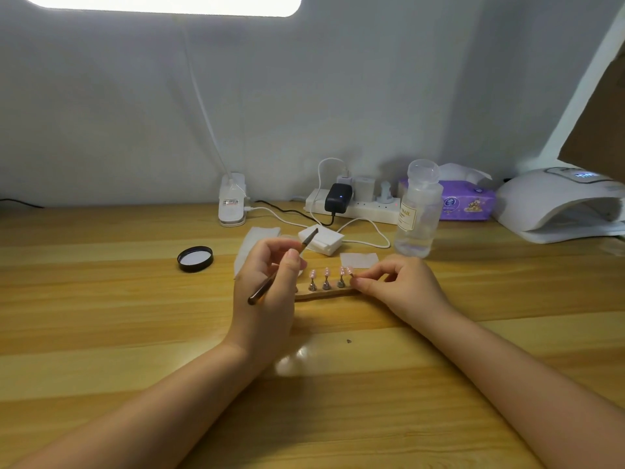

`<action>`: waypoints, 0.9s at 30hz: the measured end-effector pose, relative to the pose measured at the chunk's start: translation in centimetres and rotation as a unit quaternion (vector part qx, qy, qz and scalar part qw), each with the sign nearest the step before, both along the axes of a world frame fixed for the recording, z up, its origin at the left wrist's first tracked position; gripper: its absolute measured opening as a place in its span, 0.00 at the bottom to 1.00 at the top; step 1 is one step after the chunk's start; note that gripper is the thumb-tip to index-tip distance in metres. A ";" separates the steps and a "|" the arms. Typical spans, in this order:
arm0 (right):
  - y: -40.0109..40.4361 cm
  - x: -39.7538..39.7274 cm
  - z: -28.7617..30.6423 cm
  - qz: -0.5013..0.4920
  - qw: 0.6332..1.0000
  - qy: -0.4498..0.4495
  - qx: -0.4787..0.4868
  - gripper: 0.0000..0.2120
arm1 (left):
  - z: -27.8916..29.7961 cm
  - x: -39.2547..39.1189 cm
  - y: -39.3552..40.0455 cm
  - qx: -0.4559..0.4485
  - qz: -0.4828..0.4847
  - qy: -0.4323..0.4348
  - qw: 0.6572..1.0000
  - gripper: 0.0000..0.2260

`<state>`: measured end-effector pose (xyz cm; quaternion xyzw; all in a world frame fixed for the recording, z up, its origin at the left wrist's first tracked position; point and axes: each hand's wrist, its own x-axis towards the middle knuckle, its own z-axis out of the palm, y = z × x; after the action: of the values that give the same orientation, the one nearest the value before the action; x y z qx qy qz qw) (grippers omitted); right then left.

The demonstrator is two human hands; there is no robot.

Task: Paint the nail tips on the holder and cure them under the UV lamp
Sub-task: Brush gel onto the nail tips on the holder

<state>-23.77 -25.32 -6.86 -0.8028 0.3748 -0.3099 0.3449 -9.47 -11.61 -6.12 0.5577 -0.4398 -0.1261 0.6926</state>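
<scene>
A narrow wooden holder [324, 294] lies on the desk with several pink nail tips [326, 273] standing on small metal stands. My left hand [267, 286] grips a thin dark nail brush [282, 265], bristles pointing up and back, and hides the holder's left end. My right hand [402, 286] pinches the rightmost nail tip [350, 270] at the holder's right end. The white UV lamp [558, 204] sits at the far right of the desk, its mouth facing left and toward me.
A clear liquid bottle [417, 211] stands behind my right hand. Cotton pads [321, 240], a black jar lid [195, 258], a power strip with chargers [351, 203], a purple tissue pack [466, 201] and a clip lamp base [231, 204] line the back.
</scene>
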 end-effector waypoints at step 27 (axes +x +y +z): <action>0.0 0.5 -0.5 -0.032 0.993 0.068 -0.095 0.07 | -0.3 -0.4 0.0 0.036 0.013 -0.090 0.995 0.03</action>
<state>-23.29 -25.29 -7.37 -0.8387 0.3916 -0.2998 0.2311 -9.87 -11.62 -6.45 0.5967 -0.4885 -0.0823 0.6313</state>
